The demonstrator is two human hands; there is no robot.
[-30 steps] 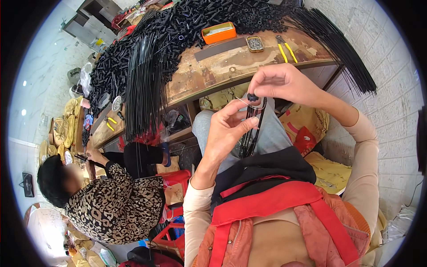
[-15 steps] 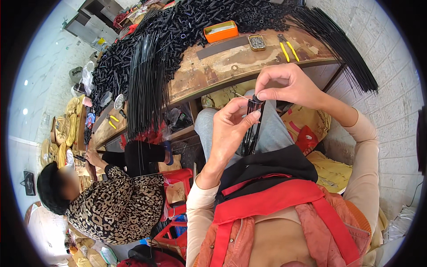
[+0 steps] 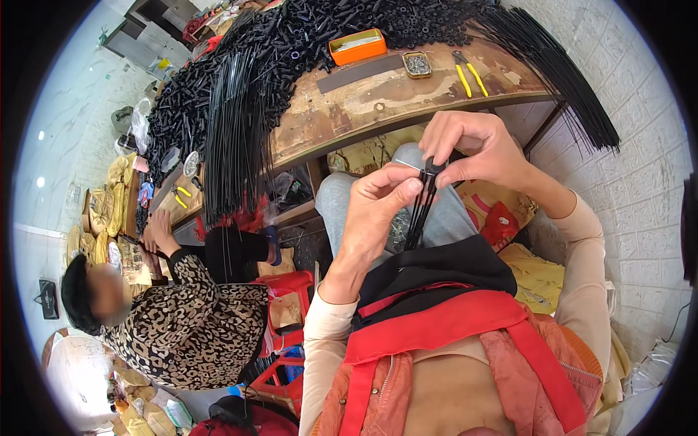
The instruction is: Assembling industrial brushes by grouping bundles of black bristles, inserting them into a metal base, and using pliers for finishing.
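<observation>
Over my lap, my left hand (image 3: 371, 214) is closed on a bundle of thin black ribs (image 3: 419, 216), like those of an umbrella, pinched near the top between thumb and fingers. A thin pale wire (image 3: 407, 164) sticks out to the left above that hand. At the upper end of the bundle sits a small black plastic piece (image 3: 434, 167). My right hand (image 3: 480, 149) grips this piece from the right with thumb and fingers, touching the bundle. The ribs' lower ends are hidden against my dark clothing.
Ahead is a wooden workbench (image 3: 349, 120) with heaped black plastic parts (image 3: 342, 33). Long black rods (image 3: 229, 145) hang over its edge, more (image 3: 556, 80) at right. An orange box (image 3: 356, 49), a tray of small metal pieces (image 3: 417, 65) and yellow-handled pliers (image 3: 471, 76) lie there. A co-worker (image 3: 182, 312) sits at left.
My right hand has lowered slightly and now grips the black piece with more fingers. The bundle's top has shifted slightly right. The co-worker's hands have moved up toward the bench.
</observation>
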